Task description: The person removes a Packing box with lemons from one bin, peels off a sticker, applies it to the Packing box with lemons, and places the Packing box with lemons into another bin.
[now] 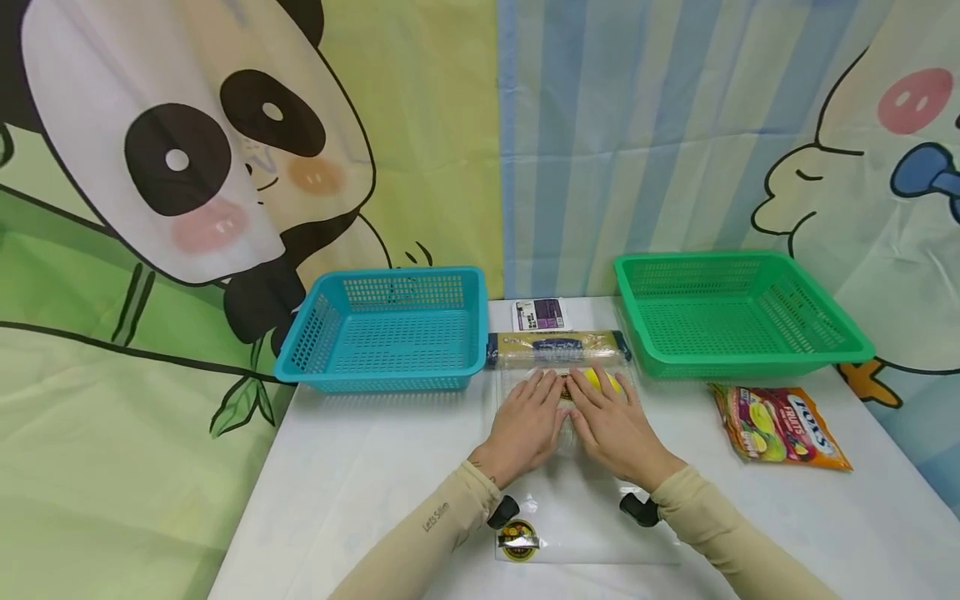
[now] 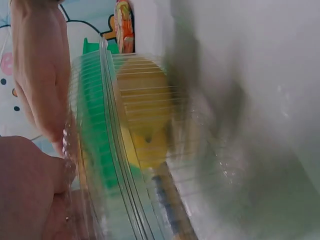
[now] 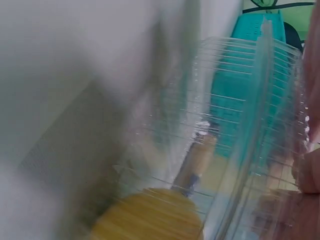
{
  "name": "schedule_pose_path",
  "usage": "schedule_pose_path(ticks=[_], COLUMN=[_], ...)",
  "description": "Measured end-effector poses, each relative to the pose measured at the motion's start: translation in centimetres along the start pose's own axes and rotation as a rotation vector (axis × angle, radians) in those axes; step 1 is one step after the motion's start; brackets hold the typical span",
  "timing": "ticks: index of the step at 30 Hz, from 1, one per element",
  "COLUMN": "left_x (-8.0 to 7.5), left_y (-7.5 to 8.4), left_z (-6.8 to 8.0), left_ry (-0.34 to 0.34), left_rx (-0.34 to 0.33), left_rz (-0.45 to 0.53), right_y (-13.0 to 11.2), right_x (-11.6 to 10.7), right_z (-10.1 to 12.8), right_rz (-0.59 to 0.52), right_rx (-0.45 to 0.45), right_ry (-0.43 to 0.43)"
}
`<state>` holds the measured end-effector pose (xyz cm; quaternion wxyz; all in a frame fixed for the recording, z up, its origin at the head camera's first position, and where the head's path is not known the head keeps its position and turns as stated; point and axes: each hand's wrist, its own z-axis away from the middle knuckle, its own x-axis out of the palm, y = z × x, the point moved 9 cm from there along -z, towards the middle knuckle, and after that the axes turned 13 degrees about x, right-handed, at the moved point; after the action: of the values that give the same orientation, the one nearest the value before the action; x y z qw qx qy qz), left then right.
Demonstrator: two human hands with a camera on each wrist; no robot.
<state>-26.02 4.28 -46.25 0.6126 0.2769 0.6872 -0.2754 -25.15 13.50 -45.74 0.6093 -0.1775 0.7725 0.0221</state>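
Both hands (image 1: pixel 570 421) flat on clear bag (image 1: pixel 592 533) w/ yellow item (image 1: pixel 600 379).

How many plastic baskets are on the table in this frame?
2: a blue basket at the table's back left, a green basket at the back right. Both look empty.

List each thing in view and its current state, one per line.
Left hand: flat, pressing the clear bag.
Right hand: flat, pressing the clear bag.
Clear bag: lying flat, yellow item inside.
Blue basket: upright, empty.
Green basket: upright, empty.
Candy packet: lying flat.
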Motion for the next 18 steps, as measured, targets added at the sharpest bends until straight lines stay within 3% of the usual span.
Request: schedule_pose_path(ticks=[8,18], left_x=[1.0,1.0], left_y=[-0.8,-1.7], left_z=[0.7,1.1], left_ry=[-0.036,-0.051], left_rx=[-0.044,-0.079], left_rz=[0.026,0.051], right_y=[1.3,2.1], right_x=[-0.1,-0.6], right_z=[0.6,0.8], right_rz=[0.017,0.002], right_rx=[0.041,0.047], right_ry=[-0.003,0.014])
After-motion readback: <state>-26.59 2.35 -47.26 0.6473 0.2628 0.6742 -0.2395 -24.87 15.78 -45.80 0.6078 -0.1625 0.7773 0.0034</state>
